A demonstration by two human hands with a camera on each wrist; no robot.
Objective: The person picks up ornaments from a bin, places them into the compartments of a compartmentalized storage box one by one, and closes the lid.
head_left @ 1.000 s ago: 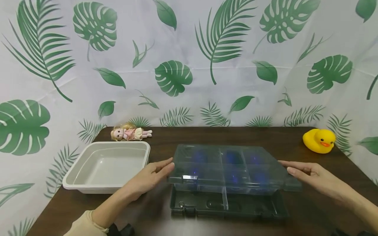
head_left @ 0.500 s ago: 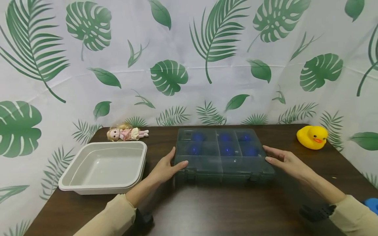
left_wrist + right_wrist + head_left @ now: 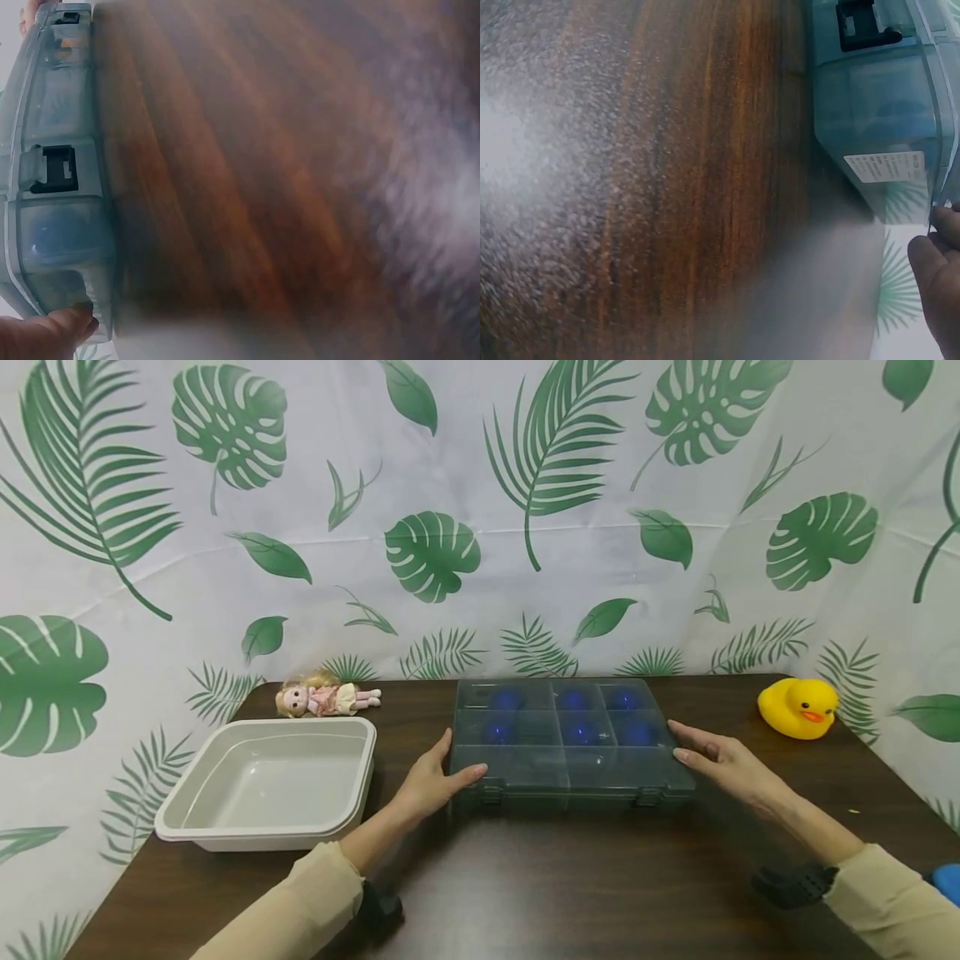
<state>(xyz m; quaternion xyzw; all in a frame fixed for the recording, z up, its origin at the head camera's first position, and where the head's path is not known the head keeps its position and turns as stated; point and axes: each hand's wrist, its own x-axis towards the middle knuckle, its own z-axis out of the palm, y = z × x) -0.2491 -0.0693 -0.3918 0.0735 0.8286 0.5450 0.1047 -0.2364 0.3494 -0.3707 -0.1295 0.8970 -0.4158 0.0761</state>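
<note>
A translucent grey-green compartment box (image 3: pixel 517 768) lies on the table with its lid down. Several shiny blue round things (image 3: pixel 579 732) show through the lid, in separate compartments at the back. My left hand (image 3: pixel 431 785) grips the box's left end, thumb at the front corner and fingers along the side. At the opposite end my right hand (image 3: pixel 731 768) holds the lid's edge between thumb and fingers. In the left wrist view a dark latch (image 3: pixel 58 169) sits on the box's front; the right wrist view shows a white label (image 3: pixel 885 166) on its end.
To the left stands a pale grey plastic tub (image 3: pixel 168 818). A small doll (image 3: pixel 326 697) lies behind it. A yellow rubber duck (image 3: pixel 797 707) sits at the back right. Part of a blue object (image 3: pixel 947 882) shows at the right edge. A leaf-print cloth (image 3: pixel 480 460) hangs behind the table.
The box's raised upper part, tilted above its base a second ago, has come down. The box has also slid back, away from me, with both hands following it.
</note>
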